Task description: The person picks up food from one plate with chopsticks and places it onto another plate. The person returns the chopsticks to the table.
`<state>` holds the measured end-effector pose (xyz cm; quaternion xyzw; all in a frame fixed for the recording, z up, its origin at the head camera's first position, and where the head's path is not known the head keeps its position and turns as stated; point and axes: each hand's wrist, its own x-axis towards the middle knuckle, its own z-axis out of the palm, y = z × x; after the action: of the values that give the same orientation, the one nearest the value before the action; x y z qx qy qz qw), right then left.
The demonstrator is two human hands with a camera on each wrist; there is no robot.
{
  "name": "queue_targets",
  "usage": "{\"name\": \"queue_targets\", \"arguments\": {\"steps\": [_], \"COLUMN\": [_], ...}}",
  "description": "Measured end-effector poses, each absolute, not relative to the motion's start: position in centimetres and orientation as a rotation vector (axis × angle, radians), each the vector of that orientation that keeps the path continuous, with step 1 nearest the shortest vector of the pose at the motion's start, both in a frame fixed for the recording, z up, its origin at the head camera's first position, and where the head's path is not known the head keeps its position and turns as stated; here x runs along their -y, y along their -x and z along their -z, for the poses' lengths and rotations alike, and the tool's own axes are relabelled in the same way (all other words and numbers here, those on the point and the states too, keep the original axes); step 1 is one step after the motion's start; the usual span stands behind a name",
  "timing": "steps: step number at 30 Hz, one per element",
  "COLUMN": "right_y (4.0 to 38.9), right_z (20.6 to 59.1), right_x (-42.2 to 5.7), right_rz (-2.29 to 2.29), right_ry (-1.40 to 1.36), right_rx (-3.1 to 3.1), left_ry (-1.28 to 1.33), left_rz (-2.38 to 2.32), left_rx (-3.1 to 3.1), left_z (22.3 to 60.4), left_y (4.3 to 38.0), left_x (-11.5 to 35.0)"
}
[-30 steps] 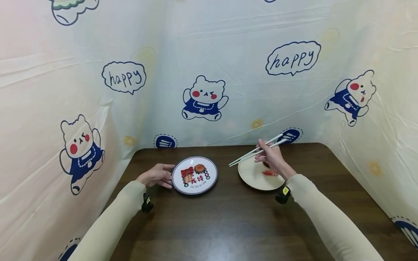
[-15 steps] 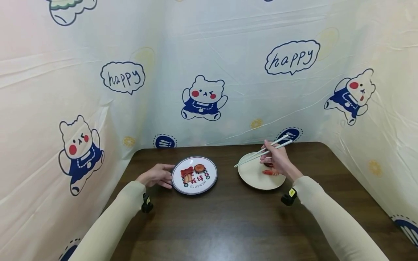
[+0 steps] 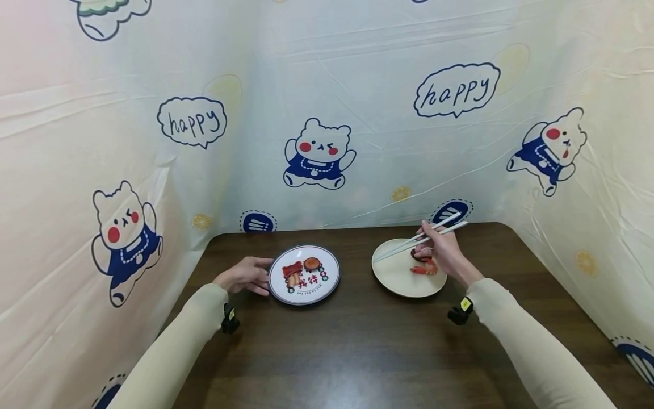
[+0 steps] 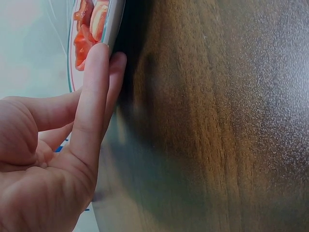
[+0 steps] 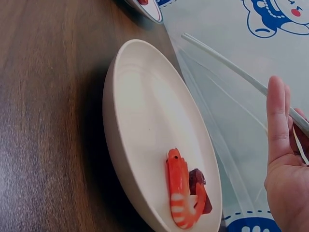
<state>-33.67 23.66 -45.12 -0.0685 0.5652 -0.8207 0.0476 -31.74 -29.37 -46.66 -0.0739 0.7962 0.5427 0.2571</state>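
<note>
My left hand (image 3: 247,275) lies against the left rim of a white plate (image 3: 309,296) with a dark edge and red printed characters. Its fingers look fairly straight in the left wrist view, touching the rim. On that plate sit a red strip (image 3: 293,267), a round brown-orange slice (image 3: 312,264) and a pale roll-shaped piece (image 3: 293,279). My right hand (image 3: 441,247) holds a pair of pale chopsticks (image 3: 409,245) over a cream plate (image 3: 395,278). An orange-red shrimp (image 5: 179,186) lies there beside a dark red piece (image 5: 195,179). Nothing is pinched between the chopstick tips.
Both plates stand on a dark wooden table (image 3: 317,352), side by side with a gap between them. A pale curtain (image 3: 383,159) printed with bears borders the table at the back and sides.
My right hand has moved right with the chopsticks, bringing their tips from the gap between the plates to over the cream plate. More of the shrimp shows. My left hand stays put.
</note>
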Motion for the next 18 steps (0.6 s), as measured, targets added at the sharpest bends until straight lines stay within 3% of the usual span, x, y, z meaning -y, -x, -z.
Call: {"name": "queue_targets", "arguments": {"steps": [18], "right_y": [33.2], "right_z": [45.1], "right_x": [-25.4], "right_rz": [2.513], "right_ry": [0.206], "right_rx": [-1.75], "left_ry": [0.206], "left_rz": [-1.473], "left_rx": [-2.162], "left_z": [46.8], "left_y": [31.8], "left_x": [29.4]}}
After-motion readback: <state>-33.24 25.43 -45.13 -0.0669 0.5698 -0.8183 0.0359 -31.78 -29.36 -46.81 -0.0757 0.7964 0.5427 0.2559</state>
